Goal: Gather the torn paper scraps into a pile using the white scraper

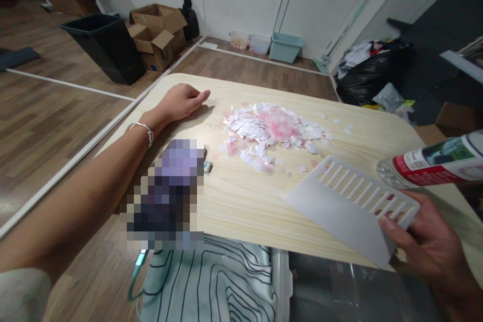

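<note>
- A flat white plastic scraper (339, 206) with a row of long slots along its upper edge is gripped at its right end by the right hand (433, 239), thumb on the near face. It is tilted over the right part of the table; whether its left corner touches the wood cannot be told.
- Beyond it and to the left, a loose heap of small white paper scraps (247, 126) lies spread on the tabletop, with soft pink scraps (281, 126) over its middle and stray bits around its edges.
- The left hand (181, 102) rests on the table left of the heap, apart from it, fingers curled and thumb out. Its palm is hidden, so how tightly it is closed cannot be told. A silver-coloured bracelet (151, 136) circles that wrist.
- Under all this is a pale wood-grain tabletop (241, 201) with rounded corners.
- A clear plastic bottle with a red and green label (418, 166) is just beyond the right hand, cut off by the picture's edge.
- Near the left forearm, a pixelated object (169, 181) cannot be made out.
- Below the table's near edge is a pale green cloth with dark stripes (211, 282).
- Farther off, a tall black plastic bin (105, 50) stands beside open brown cardboard boxes (160, 48).
</note>
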{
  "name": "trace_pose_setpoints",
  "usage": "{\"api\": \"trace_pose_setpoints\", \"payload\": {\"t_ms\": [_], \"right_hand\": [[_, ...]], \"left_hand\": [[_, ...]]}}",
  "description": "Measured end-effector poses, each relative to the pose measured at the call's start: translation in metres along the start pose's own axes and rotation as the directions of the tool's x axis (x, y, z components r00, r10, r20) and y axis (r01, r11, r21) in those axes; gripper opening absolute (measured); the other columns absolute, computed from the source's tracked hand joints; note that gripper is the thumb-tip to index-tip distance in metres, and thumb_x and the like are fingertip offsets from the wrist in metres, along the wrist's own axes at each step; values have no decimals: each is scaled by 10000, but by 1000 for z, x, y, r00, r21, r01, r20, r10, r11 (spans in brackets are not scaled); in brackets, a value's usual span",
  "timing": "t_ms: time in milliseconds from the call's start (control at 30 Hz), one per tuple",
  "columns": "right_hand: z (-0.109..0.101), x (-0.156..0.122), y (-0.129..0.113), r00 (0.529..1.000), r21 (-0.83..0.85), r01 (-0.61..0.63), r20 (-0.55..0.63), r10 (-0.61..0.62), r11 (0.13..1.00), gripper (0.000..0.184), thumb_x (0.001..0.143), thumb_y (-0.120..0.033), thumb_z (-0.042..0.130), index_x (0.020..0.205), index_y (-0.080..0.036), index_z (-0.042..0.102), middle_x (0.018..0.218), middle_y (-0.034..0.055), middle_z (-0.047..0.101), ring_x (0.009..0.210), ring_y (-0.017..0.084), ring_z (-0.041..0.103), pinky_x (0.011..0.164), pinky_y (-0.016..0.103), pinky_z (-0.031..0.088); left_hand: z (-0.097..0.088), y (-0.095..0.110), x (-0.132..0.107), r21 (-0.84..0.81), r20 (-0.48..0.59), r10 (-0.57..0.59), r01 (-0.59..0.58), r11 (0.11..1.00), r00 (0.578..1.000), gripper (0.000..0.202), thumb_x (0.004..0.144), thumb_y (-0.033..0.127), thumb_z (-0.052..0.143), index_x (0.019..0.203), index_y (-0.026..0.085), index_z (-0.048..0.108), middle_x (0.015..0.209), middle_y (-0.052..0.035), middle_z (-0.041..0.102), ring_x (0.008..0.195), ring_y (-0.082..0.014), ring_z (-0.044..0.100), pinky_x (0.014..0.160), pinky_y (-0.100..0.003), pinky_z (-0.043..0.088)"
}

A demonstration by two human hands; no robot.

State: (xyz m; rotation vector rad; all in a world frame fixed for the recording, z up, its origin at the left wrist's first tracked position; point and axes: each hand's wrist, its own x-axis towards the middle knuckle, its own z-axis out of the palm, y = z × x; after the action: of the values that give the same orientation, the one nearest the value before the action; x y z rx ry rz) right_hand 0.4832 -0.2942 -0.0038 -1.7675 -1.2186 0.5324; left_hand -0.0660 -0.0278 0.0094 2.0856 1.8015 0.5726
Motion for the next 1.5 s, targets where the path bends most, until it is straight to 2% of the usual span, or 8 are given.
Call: {"api": "trace_pose_setpoints", "payload": {"t_ms": [133,267,433,633,833,967,1100,1500], "right_hand": [[-9,6,7,999,22,14,-31,-13,1000,591,629,-517,1102,1160,-336,914,962,69,916,792,356,872,631,425,739],[-8,9,0,986,57,27,-165,-17,998,601,682,-486,1085,1251,-345,949,1123,112,972,897,379,911,720,458,784],[4,-2,-20,994,94,-97,-40,101,991,688,585,-469,1140,1212,-361,880,984,54,955,737,326,855,565,373,700],[11,-20,-45,979,111,-203,44,199,973,720,534,-501,1197,1182,-364,914,797,-17,908,696,310,850,583,342,707],[5,-10,-41,989,128,-132,-42,139,983,538,555,-402,1169,1026,-322,921,830,12,906,634,257,789,525,300,645],[8,-6,-34,985,137,-143,-82,155,980,666,496,-384,1151,1125,-322,942,800,-3,913,640,270,821,555,298,686],[15,-13,-39,981,81,-173,-71,179,982,705,538,-428,1153,1193,-314,916,824,4,938,687,290,866,599,305,722],[16,-17,-49,979,61,-204,-5,205,977,701,526,-481,1168,1164,-338,912,744,-19,898,643,304,844,563,329,702]], "left_hand": [[1,-2,1,2,-5,4,-4,1000,1000,747,1192,591,604,533,304,401,466,14,350,580,-188,391,787,-454,333],[1,-3,2,-13,2,9,-9,1000,1000,732,1185,595,605,541,301,419,470,7,379,584,-189,410,788,-453,344],[0,-2,0,-10,-5,13,-13,1000,1000,717,1185,562,593,543,304,404,468,16,314,606,-190,385,806,-456,353],[-1,1,-2,-7,-5,15,-15,1000,1000,730,1172,593,596,533,301,399,471,14,331,610,-186,377,814,-455,358],[0,-5,1,-28,-9,48,-49,998,999,710,1145,644,616,548,313,420,466,14,320,615,-203,398,815,-462,373],[0,-9,2,-61,-12,60,-60,996,998,694,1127,658,665,565,311,454,459,13,357,619,-202,424,818,-460,381],[1,-8,1,-48,-11,39,-40,998,999,715,1170,629,615,555,311,435,479,-2,410,608,-199,420,820,-473,370],[-1,-1,-2,-32,9,29,-29,999,1000,704,1207,559,602,573,310,425,466,22,392,619,-177,412,816,-465,365]]}}
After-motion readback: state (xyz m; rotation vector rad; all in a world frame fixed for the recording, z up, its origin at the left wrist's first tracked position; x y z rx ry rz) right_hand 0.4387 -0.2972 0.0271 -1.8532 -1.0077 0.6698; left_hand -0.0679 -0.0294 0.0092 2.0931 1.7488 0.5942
